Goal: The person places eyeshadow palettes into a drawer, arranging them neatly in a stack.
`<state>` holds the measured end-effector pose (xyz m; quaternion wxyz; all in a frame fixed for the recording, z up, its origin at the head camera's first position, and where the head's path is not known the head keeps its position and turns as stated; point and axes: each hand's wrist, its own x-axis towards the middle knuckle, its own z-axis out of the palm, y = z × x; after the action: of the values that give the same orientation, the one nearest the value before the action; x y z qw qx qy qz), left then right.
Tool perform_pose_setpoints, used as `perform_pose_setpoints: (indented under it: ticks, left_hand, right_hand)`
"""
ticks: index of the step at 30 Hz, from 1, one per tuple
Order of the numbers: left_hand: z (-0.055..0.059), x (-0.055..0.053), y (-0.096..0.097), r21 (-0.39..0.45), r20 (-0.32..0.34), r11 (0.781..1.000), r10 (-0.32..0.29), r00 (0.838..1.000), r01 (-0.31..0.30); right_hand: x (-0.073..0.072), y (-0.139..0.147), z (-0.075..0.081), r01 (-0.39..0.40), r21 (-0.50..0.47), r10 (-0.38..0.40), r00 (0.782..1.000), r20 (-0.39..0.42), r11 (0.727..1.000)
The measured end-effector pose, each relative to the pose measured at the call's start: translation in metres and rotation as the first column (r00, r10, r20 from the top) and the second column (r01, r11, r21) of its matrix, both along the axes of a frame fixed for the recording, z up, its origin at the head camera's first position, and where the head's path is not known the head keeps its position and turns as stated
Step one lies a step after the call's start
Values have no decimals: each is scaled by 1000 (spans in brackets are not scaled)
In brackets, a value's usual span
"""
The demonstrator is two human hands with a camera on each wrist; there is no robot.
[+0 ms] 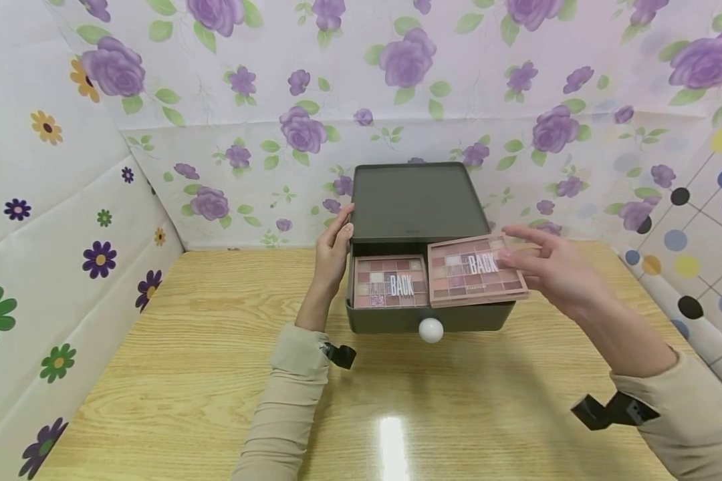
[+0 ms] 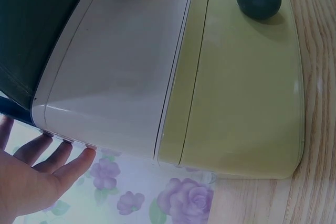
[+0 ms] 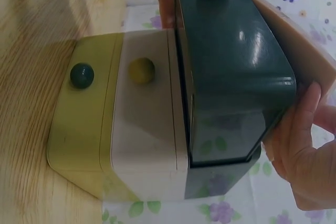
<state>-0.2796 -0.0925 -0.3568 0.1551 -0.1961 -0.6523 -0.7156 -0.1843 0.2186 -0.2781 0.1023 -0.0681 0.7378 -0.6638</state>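
A stacked drawer box shows its dark green top drawer (image 1: 391, 322) pulled out, with a white round knob (image 1: 431, 330). One pink eyeshadow palette (image 1: 391, 284) lies flat in the drawer's left half. A second eyeshadow palette (image 1: 475, 270) sits tilted over the right half, its right edge jutting past the drawer wall. My right hand (image 1: 556, 270) holds that palette by its right edge; the right wrist view shows the palette's side (image 3: 302, 40) against the fingers. My left hand (image 1: 332, 257) rests its extended fingers along the box's left side.
Below the green drawer are a white drawer (image 2: 115, 66) with a yellow knob and a yellow-green drawer (image 2: 241, 93) with a dark knob, both closed. The box stands on a wooden table (image 1: 216, 347) near its back edge, against a flowered cloth (image 1: 241, 187).
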Motion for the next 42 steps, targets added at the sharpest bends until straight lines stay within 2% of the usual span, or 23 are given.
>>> perform_pose_setpoints:
  ticks: [5, 14, 25, 34, 40, 42]
  left_hand:
    - [0, 0, -1, -9, 21, 1000, 5, 1000, -5]
    - [1, 0, 0, -1, 18, 1000, -15, 1000, 15]
    - [-1, 0, 1, -7, 3, 1000, 11, 1000, -11]
    - [2, 1, 2, -7, -1, 1000, 6, 1000, -6]
    - [3, 2, 1, 6, 28, 1000, -4, 1000, 4]
    - [9, 7, 1, 2, 37, 1000, -9, 999, 9]
  right_hand:
    - [0, -12, 3, 7, 100, -4, 1000, -24, 995]
    - [-3, -33, 5, -65, 33, 66, 998, -23, 997]
    - [-7, -57, 10, -78, 139, 75, 997, 29, 987]
    - [-9, -74, 8, -106, 115, 94, 991, 99, 988]
    - [-14, -78, 3, -140, 108, 132, 988, 80, 984]
    - [-15, -79, 1, -154, 139, 145, 986, 77, 978]
